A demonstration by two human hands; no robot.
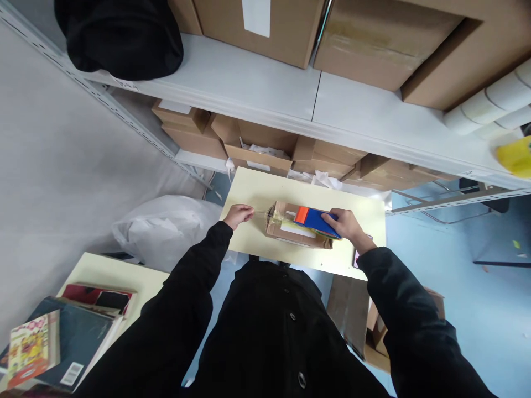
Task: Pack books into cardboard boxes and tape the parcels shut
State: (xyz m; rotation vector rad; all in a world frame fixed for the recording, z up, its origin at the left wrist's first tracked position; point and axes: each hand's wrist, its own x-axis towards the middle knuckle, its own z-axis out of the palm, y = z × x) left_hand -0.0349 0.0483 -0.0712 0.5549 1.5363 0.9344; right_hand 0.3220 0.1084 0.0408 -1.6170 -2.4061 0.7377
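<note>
A small cardboard box point(274, 228) with shiny clear tape and a white label lies on the cream table point(249, 190). Over its right part, my right hand point(346, 225) grips a blue packing tape dispenser point(317, 219) with an orange front end. To the left of the box, the fingers of my left hand point(239, 215) are pinched together. A faint, thin strip of clear tape point(260, 212) seems to run from those fingertips to the box's left end. A phone-like object point(355, 258) lies at the table's right edge, partly hidden by my right forearm.
Ahead stands a grey shelf point(253, 77) with cardboard boxes point(259, 143) on two levels, a black bag-like item point(120, 36) and white rolls point(489, 102). At left are a white plastic bag point(166, 229) and books point(78, 331) on another table. Cartons point(375, 337) stand low at right.
</note>
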